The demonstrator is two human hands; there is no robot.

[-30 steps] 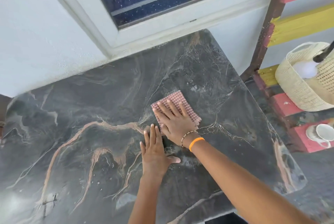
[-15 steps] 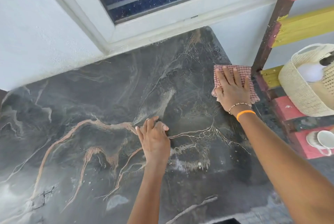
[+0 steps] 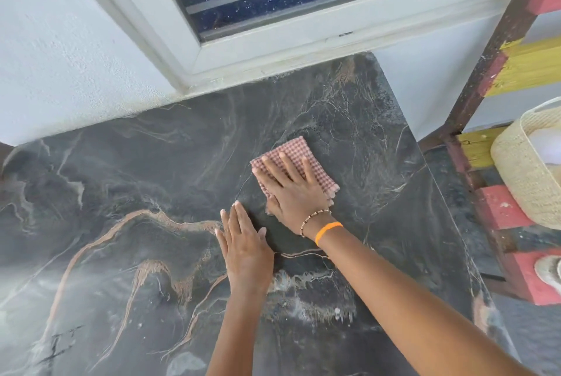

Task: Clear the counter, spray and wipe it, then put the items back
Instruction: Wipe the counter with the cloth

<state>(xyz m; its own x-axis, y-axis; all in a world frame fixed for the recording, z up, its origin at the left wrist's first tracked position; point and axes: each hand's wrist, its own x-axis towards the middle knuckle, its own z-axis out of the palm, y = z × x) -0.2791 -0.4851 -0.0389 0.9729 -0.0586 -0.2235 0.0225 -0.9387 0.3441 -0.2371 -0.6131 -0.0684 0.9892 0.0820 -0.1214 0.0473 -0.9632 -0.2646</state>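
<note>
The right hand (image 3: 291,193) pressed flat, fingers (image 3: 283,167) straight, on the checked cloth (image 3: 299,157), window-side of the released left hand (image 3: 246,249) resting on the desk (image 3: 121,254).

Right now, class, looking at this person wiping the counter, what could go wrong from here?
The left hand rests flat on the damp-looking marble counter and might slip. The right hand presses the checked cloth with straight fingers, so the cloth could bunch or slide free. A wide sweep rightward might carry it off the counter's edge.

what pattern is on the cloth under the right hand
A small red-and-white check, on the folded wiping cloth flat under the right hand; head view.
</note>
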